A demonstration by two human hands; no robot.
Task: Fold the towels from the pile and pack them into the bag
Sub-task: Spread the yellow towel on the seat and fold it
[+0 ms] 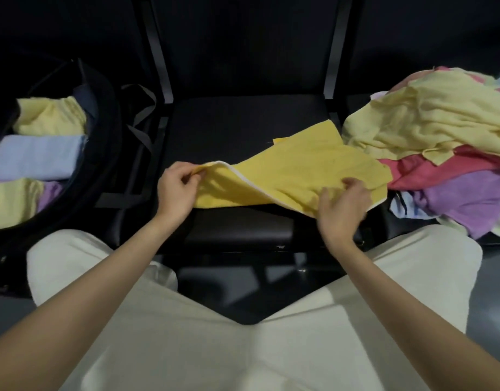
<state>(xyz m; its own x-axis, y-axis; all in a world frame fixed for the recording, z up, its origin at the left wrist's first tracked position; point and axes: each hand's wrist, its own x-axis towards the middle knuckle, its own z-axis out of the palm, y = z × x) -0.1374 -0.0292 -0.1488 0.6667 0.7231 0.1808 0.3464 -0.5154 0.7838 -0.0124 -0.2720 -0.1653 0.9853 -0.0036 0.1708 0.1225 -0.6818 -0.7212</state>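
A bright yellow towel [288, 167] with a white hem lies spread across the black seat [220, 131] in front of me. My left hand [177, 190] pinches its left corner between thumb and fingers. My right hand [342, 210] grips the towel's near right edge, fingers curled into the cloth. On the right sits the pile of towels [440, 153]: pale yellow on top, pink and purple below. At the left the open black bag [102, 131] holds folded towels [37, 156] in pale yellow, light blue and purple.
Grey straps [141, 131] of the bag trail between it and the seat. Black upright bars [158, 52] stand behind the seat. My knees in white trousers [186, 334] fill the lower view, and grey floor [491, 277] shows at the right.
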